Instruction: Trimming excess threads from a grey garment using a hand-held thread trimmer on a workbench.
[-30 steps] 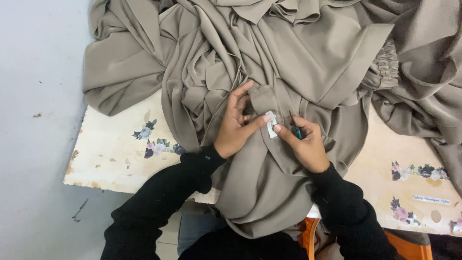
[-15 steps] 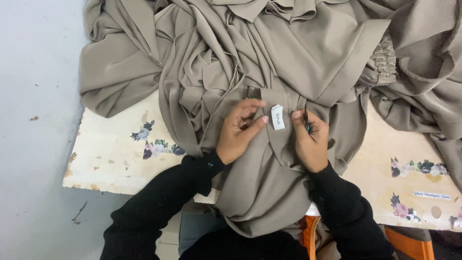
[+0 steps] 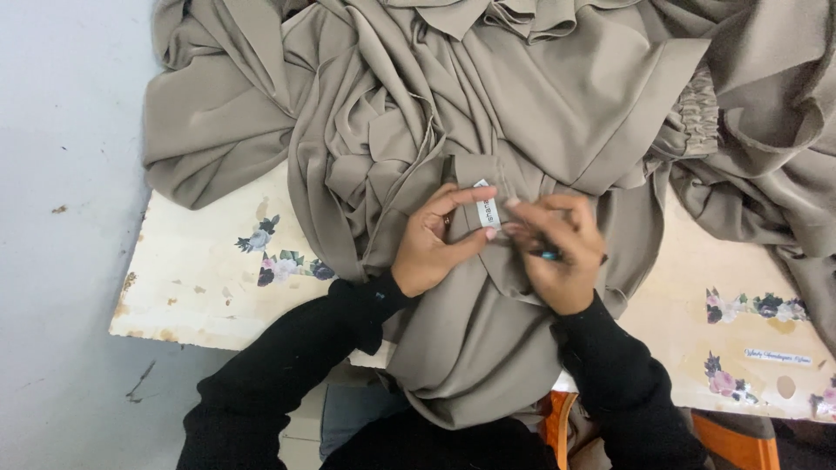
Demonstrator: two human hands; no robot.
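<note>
While draped over the table [image 3: 200, 278], taupe garment [image 3: 540, 113], its white label [image 3: 486, 211] pinched by left hand [image 3: 431, 248]; right hand [image 3: 557, 252] fingers curled, grip unclear

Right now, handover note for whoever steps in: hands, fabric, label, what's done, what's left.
Left hand: pinches the small white label between thumb and forefinger, against the taupe garment.
Right hand: fingers at the label's right edge, holding a small blue-tipped tool; what kind cannot be told.
Garment: piled over the floral-printed table, one folded part draped toward the person's lap.
Done: label found and held upright on the fabric.
Left: whether the label is sewn on cannot be told.
</note>
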